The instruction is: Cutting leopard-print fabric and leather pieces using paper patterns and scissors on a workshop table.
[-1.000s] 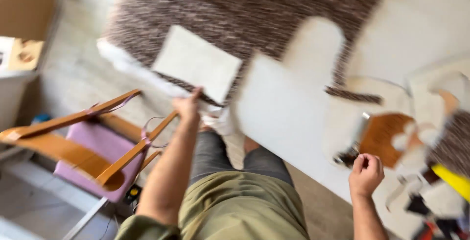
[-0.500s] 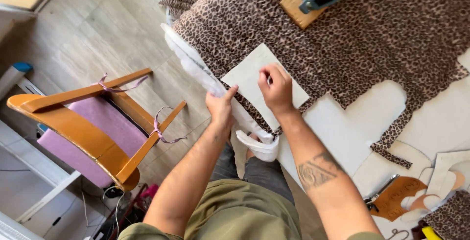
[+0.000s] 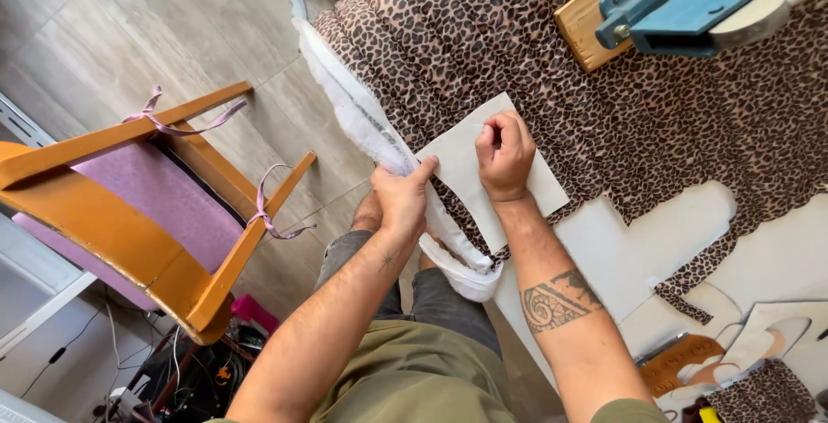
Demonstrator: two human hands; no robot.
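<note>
1. The left hand [image 3: 401, 199] is sitting at the table's edge with its fingers curled shut around the white padding [image 3: 366, 130], and its thumb is reaching out onto the near corner of the white card [image 3: 466, 183].
2. The right hand [image 3: 504, 156] is resting on top of the card with its fingers bunched into a loose fist; the fingertips are pressing down at the card's far edge. Whether they are pinching a small thing there, I cannot tell.
3. The card is lying flat on the leopard fabric [image 3: 561, 78], close to the table's near edge, between the two hands and touching both.
4. The fabric is covering most of the table and is showing a cut-out gap to the right of the card, where the bare white table [image 3: 638, 242] is lying open.
5. The padding is running along the table's edge from the far end down to the person's lap, where it is hanging in a loop just below the card.
6. A blue tool [image 3: 681, 0] on a wooden block [image 3: 595, 22] is standing on the fabric at the far right, well apart from the hands.
7. A wooden chair [image 3: 129, 207] with a purple cushion and ribbon ties is standing on the tiled floor to the left, near the left arm but not touching it.
8. Cut pieces and scraps are lying at the lower right corner, too cramped to tell apart.
</note>
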